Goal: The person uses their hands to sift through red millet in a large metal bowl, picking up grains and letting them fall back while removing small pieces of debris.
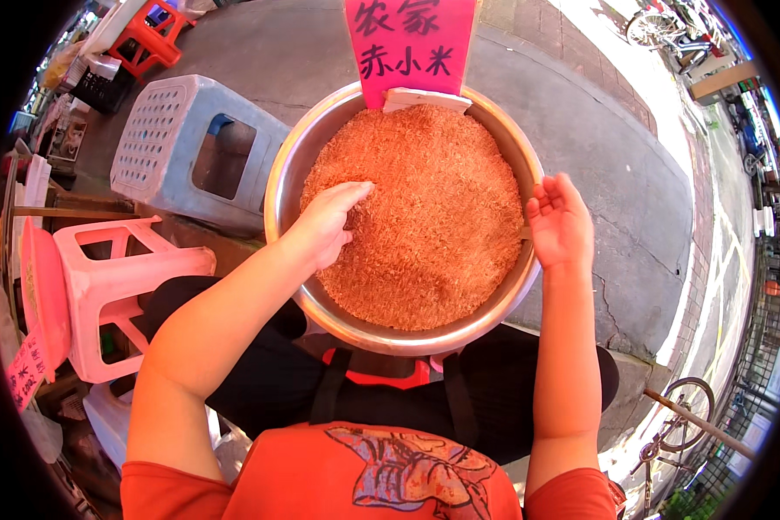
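Note:
A wide metal basin (282,173) full of small reddish-brown grain (425,217) stands between my knees. Over the left part of the grain is my left hand (328,224), its fingers stretched forward and the thumb apart, with nothing seen in it. Whether its fingertips touch the grain I cannot tell. At the right rim is my right hand (562,224), palm turned inward and fingers loosely bent, holding nothing that shows. A pink handwritten card sign (412,52) stands at the basin's far edge, beside a pale flat piece (426,99) lying against the rim.
Left of the basin stand a grey-blue plastic stool (160,139) and a pink stool (104,277). A red stool (152,39) is farther back. Grey pavement (620,234) lies to the right, with bicycles (654,30) along the street side.

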{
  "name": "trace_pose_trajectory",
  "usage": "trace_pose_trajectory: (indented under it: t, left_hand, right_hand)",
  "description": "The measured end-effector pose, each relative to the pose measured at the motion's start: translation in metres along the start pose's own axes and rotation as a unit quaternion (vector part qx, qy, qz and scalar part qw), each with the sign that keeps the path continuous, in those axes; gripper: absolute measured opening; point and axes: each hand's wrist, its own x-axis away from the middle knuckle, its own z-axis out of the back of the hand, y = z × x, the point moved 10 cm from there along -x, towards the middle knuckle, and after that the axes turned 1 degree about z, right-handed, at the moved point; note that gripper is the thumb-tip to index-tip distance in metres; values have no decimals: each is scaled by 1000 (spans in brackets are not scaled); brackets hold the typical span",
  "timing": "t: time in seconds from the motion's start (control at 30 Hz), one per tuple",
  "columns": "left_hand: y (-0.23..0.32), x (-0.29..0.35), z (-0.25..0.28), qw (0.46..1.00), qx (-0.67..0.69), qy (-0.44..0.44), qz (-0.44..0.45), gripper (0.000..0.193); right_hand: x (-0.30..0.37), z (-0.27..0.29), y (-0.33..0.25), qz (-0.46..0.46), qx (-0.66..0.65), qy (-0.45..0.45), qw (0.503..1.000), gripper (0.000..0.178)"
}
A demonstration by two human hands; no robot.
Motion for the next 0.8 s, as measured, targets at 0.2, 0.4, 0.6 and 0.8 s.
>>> trace_pose_trajectory:
  t: [0.2,0.4,0.6,0.8]
  left_hand:
    - [0,-2,4,1000,-10,16,-2,30]
    - [-1,3,4,1000,8,3,-3,28]
    - [-1,3,2,1000,18,-20,-7,30]
    - [-4,0,4,1000,12,-15,-2,31]
  right_hand:
    - [77,-130,40,358,560,-236,709,10]
    - [103,-163,69,401,625,-292,603,13]
    - [102,-162,75,400,642,-290,587,12]
    - [95,-158,65,363,610,-273,650,12]
